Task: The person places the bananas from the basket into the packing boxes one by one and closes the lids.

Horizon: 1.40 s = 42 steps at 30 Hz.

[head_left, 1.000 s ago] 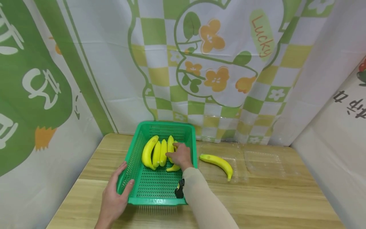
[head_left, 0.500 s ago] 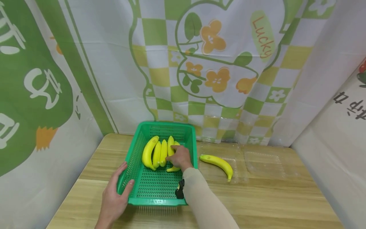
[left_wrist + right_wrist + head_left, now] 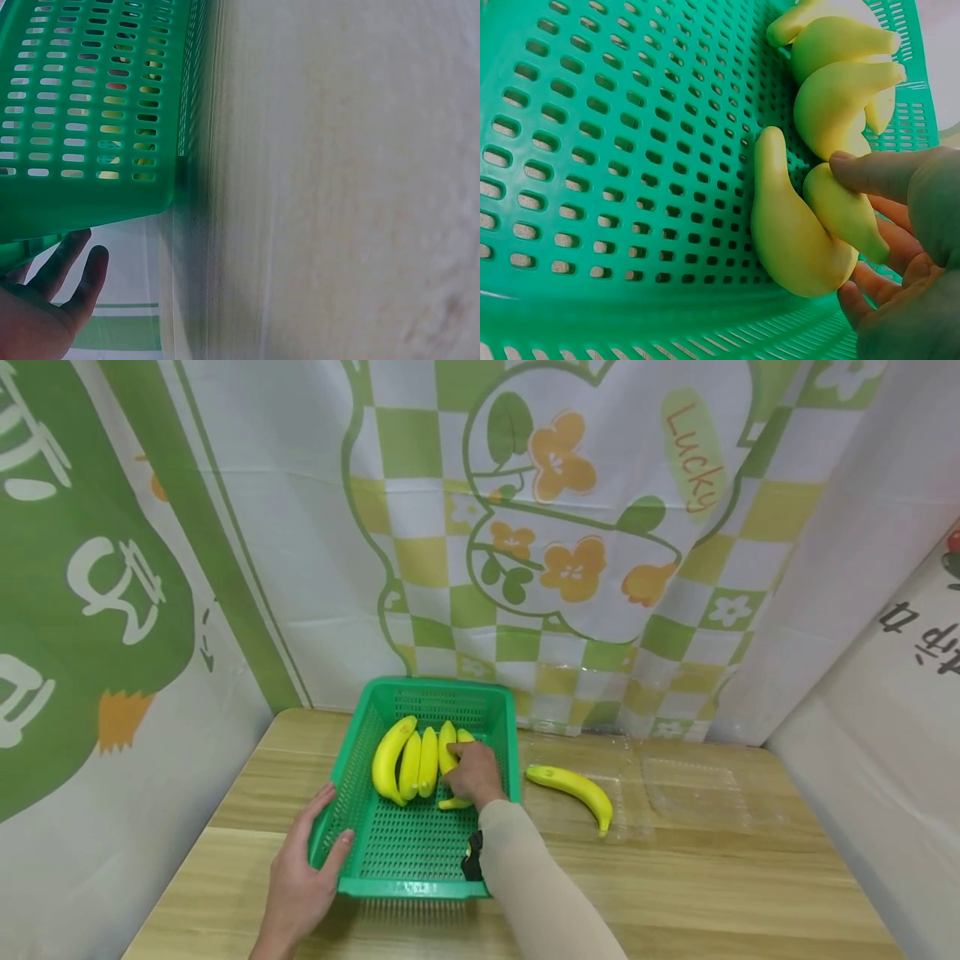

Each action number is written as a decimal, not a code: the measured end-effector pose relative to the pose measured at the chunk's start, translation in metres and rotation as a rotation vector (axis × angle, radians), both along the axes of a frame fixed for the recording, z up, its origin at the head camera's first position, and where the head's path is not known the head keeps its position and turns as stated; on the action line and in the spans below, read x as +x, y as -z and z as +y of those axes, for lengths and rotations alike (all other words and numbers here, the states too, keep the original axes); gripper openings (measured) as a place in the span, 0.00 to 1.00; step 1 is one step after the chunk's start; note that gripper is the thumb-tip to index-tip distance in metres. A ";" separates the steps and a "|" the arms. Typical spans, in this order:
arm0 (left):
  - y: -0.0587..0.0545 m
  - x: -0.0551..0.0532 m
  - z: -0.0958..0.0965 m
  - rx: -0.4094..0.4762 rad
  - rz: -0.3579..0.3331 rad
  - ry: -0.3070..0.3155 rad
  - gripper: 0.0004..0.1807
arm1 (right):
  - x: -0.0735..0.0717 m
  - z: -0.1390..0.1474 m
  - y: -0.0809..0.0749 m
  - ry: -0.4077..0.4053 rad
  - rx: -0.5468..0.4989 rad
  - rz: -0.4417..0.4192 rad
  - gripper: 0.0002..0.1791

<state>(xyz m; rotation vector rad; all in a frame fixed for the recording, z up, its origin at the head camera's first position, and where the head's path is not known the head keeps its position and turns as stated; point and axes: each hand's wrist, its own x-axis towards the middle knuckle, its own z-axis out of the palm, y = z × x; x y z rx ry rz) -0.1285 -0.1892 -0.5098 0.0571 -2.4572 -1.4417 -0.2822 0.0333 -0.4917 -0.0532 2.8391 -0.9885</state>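
A green perforated plastic basket (image 3: 412, 847) stands on the table with several yellow bananas (image 3: 390, 760) side by side in its far half. At the basket's left rim, my left hand (image 3: 300, 868) grips the wall, thumb over the inside and fingers outside; the left wrist view shows those fingers (image 3: 90, 277) under the rim. My right hand (image 3: 477, 772) reaches into the basket and pinches a banana (image 3: 840, 206) between thumb and fingers. A curved banana (image 3: 795, 232) lies against the held one, close to my lower fingertips. My hand partly covers both in the head view.
Another banana (image 3: 573, 789) lies on clear plastic packaging (image 3: 630, 822) right of the basket. A second clear tray (image 3: 690, 781) sits farther right. Patterned cloth (image 3: 570, 610) hangs behind the wooden table (image 3: 675, 893). A small black item (image 3: 472, 856) is at my right cuff.
My right index finger has shifted slightly, and the banana it holds has moved a little toward me. The left hand and the basket stay almost where they were.
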 end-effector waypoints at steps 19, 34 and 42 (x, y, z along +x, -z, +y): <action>-0.001 0.001 -0.001 -0.032 -0.027 -0.023 0.34 | -0.001 -0.002 0.000 -0.057 0.117 0.001 0.32; 0.001 0.000 0.001 -0.040 -0.016 -0.019 0.34 | 0.003 0.001 -0.006 0.064 -0.106 0.063 0.24; 0.002 0.000 0.000 -0.047 -0.009 -0.027 0.34 | -0.001 -0.001 -0.007 0.124 -0.177 0.102 0.21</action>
